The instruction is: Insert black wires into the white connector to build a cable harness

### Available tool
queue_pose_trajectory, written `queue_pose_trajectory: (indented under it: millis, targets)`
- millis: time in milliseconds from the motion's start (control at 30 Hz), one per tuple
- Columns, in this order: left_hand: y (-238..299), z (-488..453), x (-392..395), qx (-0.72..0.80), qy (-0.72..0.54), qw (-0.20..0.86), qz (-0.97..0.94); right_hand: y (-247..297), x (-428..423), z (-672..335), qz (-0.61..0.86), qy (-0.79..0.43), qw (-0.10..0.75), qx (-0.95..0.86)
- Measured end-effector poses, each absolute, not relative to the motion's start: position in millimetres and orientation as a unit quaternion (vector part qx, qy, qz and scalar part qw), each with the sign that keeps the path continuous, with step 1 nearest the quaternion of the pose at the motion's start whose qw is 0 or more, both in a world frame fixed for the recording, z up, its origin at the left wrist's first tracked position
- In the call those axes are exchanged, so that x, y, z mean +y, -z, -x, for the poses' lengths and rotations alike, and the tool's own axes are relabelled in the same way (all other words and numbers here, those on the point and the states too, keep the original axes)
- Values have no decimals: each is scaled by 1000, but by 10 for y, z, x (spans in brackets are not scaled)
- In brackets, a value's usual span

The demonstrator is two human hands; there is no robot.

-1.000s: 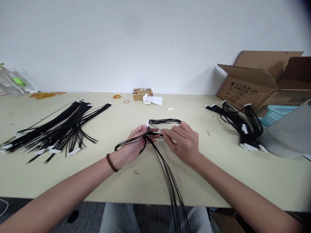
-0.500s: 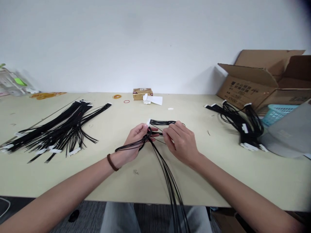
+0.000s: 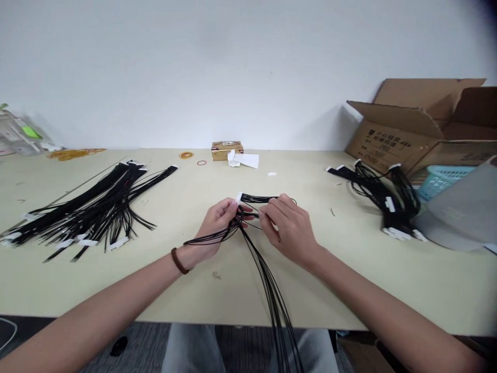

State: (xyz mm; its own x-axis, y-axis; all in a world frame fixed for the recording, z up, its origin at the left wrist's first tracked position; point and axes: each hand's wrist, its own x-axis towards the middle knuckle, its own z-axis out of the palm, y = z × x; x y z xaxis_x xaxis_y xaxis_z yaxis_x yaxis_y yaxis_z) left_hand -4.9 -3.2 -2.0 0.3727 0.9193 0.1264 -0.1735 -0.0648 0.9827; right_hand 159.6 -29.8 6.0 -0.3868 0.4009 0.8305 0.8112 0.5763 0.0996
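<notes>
Over the middle of the table, my left hand (image 3: 218, 223) is closed on a black wire harness (image 3: 259, 254), thumb near its white connector (image 3: 239, 197). Some of the wires loop across my left wrist, and a long bunch hangs down over the table's front edge toward my lap. My right hand (image 3: 289, 225) faces it from the right, fingers curled and pinching black wires of the same harness. One short row of wires runs from the connector to behind the right knuckles. The exact grip of the right fingertips is partly hidden.
Many black wire harnesses (image 3: 104, 202) lie piled at left; more bundles (image 3: 388, 199) lie at right beside a grey curved sheet (image 3: 458, 212), a blue basket (image 3: 442, 181) and an open cardboard box (image 3: 407, 129). A small box (image 3: 227, 151) and rubber bands (image 3: 186, 155) sit near the wall.
Both hands keep nearly the same place and hold. The connector end has tilted slightly, and the view has shifted a little.
</notes>
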Motion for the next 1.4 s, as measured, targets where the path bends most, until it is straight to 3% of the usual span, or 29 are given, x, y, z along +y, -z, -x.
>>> queue_pose_trajectory:
  millis: [367,767,1400]
  targets:
    - [-14,20,-92,340,-440,591,-584,-28,-313,-1599,369,289,400,-787]
    - [-69,113,-42,292,-424,729,-451,-126,-98,-1966,432,361,421,-711]
    - [-40,132,-13,286,-418,754,-418,-142,-89,-2043,362,508,396,-674]
